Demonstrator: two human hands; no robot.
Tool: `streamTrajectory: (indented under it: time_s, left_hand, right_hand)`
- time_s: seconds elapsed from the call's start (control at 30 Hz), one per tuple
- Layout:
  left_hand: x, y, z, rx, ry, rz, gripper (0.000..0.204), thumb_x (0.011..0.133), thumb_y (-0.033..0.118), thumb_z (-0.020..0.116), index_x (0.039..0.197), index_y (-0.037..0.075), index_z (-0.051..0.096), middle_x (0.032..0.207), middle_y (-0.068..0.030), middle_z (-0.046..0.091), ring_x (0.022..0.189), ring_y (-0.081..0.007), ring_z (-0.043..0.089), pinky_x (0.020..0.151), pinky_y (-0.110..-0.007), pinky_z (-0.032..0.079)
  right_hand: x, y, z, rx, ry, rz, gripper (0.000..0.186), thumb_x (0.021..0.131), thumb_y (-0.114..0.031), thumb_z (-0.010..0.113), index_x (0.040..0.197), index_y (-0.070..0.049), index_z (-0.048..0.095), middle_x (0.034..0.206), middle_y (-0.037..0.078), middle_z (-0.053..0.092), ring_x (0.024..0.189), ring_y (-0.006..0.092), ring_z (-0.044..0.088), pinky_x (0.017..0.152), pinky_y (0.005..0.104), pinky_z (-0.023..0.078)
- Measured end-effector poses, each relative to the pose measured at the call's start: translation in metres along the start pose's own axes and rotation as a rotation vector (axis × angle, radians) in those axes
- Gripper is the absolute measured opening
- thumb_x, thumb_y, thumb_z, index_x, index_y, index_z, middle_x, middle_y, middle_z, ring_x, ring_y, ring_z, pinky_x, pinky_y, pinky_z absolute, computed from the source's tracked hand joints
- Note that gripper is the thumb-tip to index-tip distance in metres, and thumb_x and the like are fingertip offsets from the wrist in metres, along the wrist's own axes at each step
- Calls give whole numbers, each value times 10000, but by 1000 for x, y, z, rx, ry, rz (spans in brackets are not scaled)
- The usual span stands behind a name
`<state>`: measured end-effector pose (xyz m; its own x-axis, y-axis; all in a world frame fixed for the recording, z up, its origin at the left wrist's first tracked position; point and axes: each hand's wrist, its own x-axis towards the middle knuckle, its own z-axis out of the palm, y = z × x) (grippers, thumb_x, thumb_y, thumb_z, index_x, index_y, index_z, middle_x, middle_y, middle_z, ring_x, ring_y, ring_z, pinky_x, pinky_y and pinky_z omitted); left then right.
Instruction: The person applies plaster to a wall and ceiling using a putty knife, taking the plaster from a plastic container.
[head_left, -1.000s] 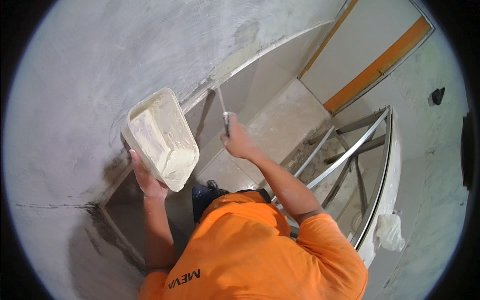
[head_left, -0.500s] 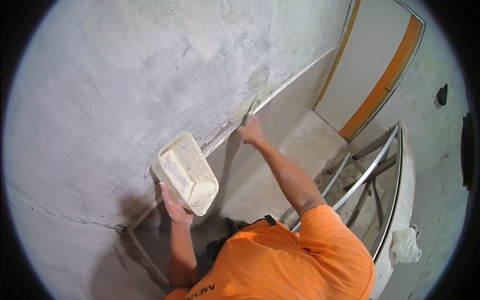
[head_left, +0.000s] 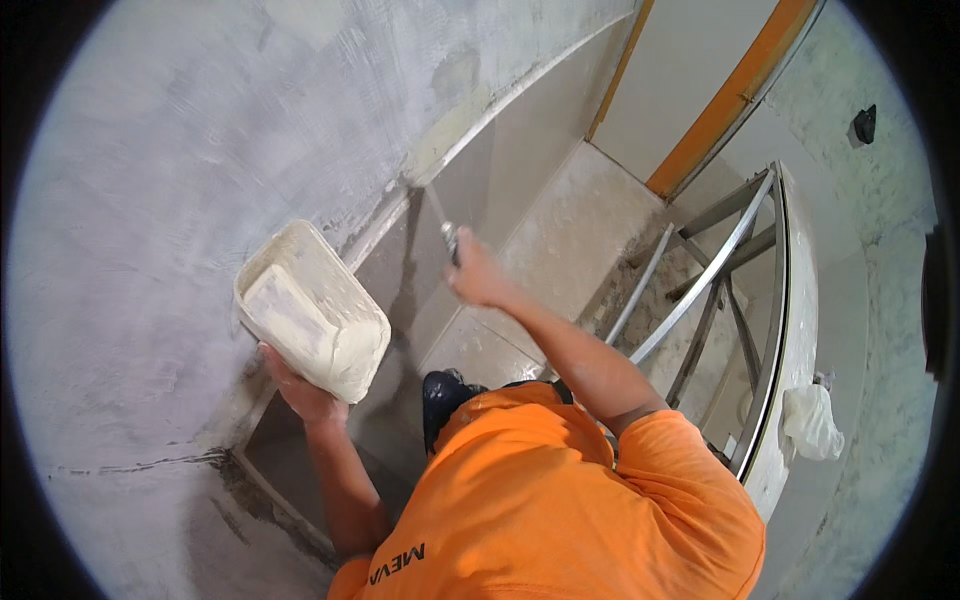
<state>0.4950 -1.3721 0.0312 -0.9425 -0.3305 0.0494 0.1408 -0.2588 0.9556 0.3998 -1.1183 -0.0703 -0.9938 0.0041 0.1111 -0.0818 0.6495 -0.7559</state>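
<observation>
A rectangular tub (head_left: 312, 258) smeared with cream-coloured plaster (head_left: 362, 350) rests tilted in my left hand (head_left: 305, 395), whose fingers support it from below and the side. The tub is close to the grey plastered wall (head_left: 230, 150). My right hand (head_left: 476, 274) is closed round the handle of a putty knife (head_left: 450, 238). Its blade points up toward the wall and is smeared by motion. The knife is apart from the wall, over the lower tiles, to the right of the tub. Pale, damp-looking plaster (head_left: 450, 130) lies on the wall along the ledge.
A pale ledge (head_left: 385, 220) runs along the wall above grey tiles (head_left: 515, 165). At right stands a metal frame (head_left: 705, 270) with a curved board edge, and a white plastic bag (head_left: 810, 422) hangs by it. A white door with an orange edge (head_left: 735, 100) is at the back.
My right hand has drawn the putty knife back from the wall, down and left. The tub and left hand have shifted left and up in the view, while the whole view has also moved.
</observation>
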Motion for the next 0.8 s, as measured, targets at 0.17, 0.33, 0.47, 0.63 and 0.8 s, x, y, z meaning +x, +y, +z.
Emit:
streamTrajectory:
  time_s: [0.17, 0.33, 0.47, 0.63, 0.8]
  left_hand:
    - [2, 9, 15, -124, 84, -87, 727, 1057, 570, 226, 1553, 40, 260, 1538, -162, 365, 1375, -319, 445, 1144, -478, 409]
    - [12, -12, -21, 231, -58, 100, 752, 1038, 586, 311, 1566, 55, 236, 1557, -168, 346, 1396, -335, 419, 1169, -477, 365]
    - [6, 4, -4, -298, -39, -110, 778, 1019, 553, 450, 1575, 60, 220, 1568, -200, 320, 1406, -339, 411, 1172, -461, 348]
    - [7, -8, -18, 10, -39, -81, 776, 1028, 606, 322, 1584, 77, 204, 1598, -160, 290, 1434, -331, 377, 1174, -475, 355]
    - [4, -2, 5, -188, -85, -155, 772, 1036, 620, 269, 1586, 81, 201, 1599, -148, 295, 1434, -332, 379, 1171, -480, 360]
  right_hand:
    - [88, -8, -65, 416, 32, 393, 480, 853, -191, 648, 1155, 119, 439, 1039, 385, 620, 1055, 508, 621, 895, 534, 511]
    - [125, -19, -35, 224, 55, 283, 466, 833, -148, 626, 1124, 155, 424, 958, 349, 636, 893, 461, 666, 768, 492, 551]
    - [78, -41, 35, 56, 192, 31, 461, 825, -114, 596, 1122, 162, 376, 920, 363, 628, 876, 504, 661, 799, 513, 548]
    - [7, -57, 22, 68, -285, 20, 468, 805, -71, 589, 1150, 142, 354, 956, 384, 619, 971, 526, 630, 874, 540, 508]
    - [-10, -14, 4, -3, -195, -127, 423, 828, -115, 610, 1145, 50, 383, 857, 288, 605, 850, 518, 604, 768, 526, 494]
